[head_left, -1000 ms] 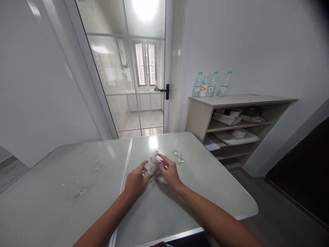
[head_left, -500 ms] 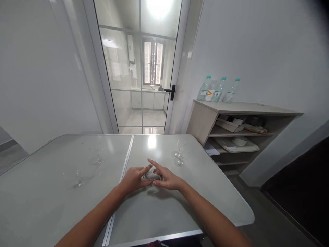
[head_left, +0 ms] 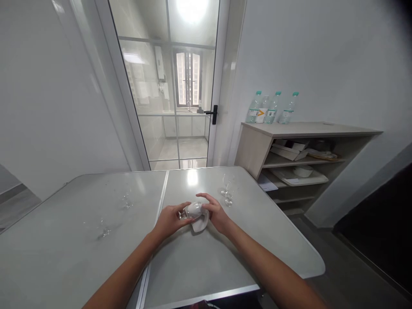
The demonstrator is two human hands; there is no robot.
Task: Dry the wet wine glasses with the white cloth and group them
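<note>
Over the middle of the grey table (head_left: 225, 257), my left hand (head_left: 169, 221) grips the stem end of a clear wine glass (head_left: 189, 211) lying sideways between both hands. My right hand (head_left: 215, 213) is closed on a white cloth (head_left: 200, 223) wrapped around the glass's bowl. The cloth hangs a little below the glass, just above the tabletop. Much of the glass is hidden by the cloth and my fingers.
Another stemmed glass (head_left: 227, 191) stands right of my hands; two more glasses (head_left: 126, 199) (head_left: 103, 227) stand on the left half. A wooden shelf unit (head_left: 289, 154) with water bottles (head_left: 272, 107) on top sits at the right. A glass door (head_left: 180, 86) is behind the table.
The cloth, bunched over the glass earlier, now covers the bowl and hangs below it. My right fingers went from stretched out to curled round the cloth. The camera view shifted slightly.
</note>
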